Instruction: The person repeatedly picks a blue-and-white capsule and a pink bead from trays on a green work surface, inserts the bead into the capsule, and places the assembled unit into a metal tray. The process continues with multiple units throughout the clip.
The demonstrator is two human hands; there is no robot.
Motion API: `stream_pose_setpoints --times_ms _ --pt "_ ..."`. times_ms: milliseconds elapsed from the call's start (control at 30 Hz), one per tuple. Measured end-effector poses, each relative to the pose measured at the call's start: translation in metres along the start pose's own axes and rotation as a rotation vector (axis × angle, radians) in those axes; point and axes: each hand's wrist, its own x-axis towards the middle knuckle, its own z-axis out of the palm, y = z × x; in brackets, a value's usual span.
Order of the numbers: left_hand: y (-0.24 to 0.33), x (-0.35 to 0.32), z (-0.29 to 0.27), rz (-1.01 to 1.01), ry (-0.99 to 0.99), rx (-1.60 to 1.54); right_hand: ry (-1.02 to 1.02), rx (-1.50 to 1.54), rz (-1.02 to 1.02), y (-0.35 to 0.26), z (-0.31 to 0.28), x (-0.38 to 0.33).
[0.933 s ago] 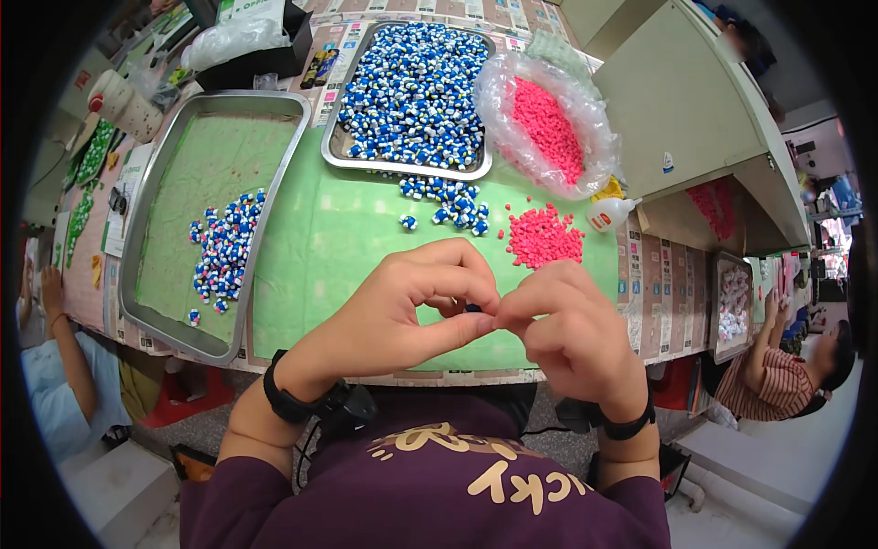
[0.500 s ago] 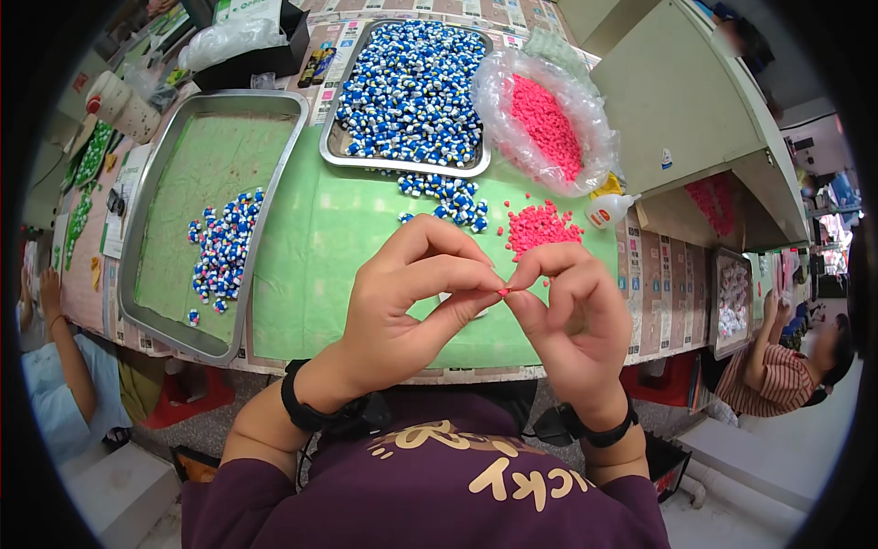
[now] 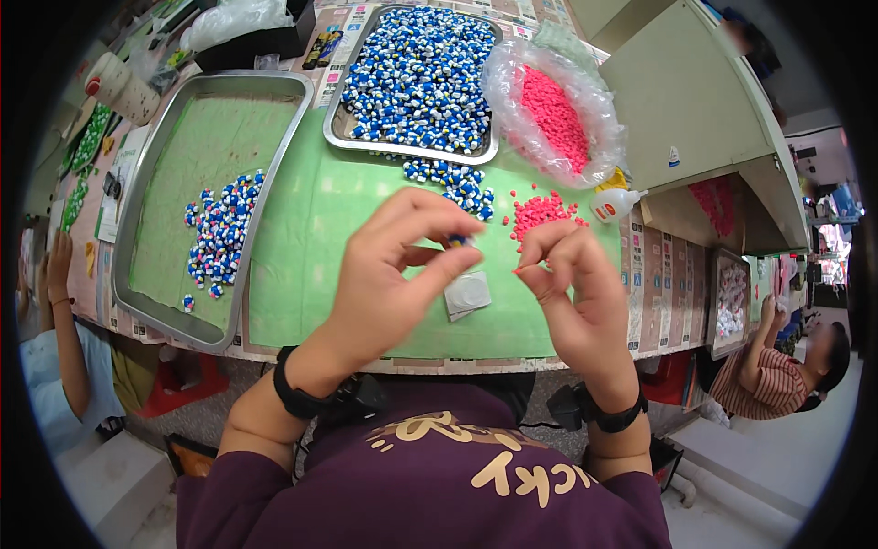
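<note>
Both hands (image 3: pixel 485 274) above bare green mat (image 3: pixel 311 247), between trays.

We have one view only, a wide fisheye worn on the head. It looks steeply down over our chest at the green counter (image 3: pixel 311 265), close to both raised hands, edges bending toward the rim.

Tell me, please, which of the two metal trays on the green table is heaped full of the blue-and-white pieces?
The far metal tray, beside the clear bag of pink pieces. The long tray at the left holds only a small cluster.
</note>
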Motion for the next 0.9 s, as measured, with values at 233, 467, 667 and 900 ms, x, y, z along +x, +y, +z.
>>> stream_pose_setpoints --times_ms 233,467,667,900 --pt "-0.017 0.001 -0.032 -0.111 0.084 -0.194 -0.289 -0.493 -0.104 0.025 0.014 -0.004" --pt "-0.013 -0.002 -0.034 -0.132 0.056 -0.210 -0.310 -0.554 -0.100 0.025 0.021 0.001" --pt "-0.015 0.001 -0.027 -0.169 0.035 -0.331 -0.278 -0.532 -0.100 0.021 0.021 0.000" --pt "-0.012 0.001 -0.017 -0.224 0.000 -0.491 -0.083 -0.098 -0.025 -0.007 0.012 0.007"
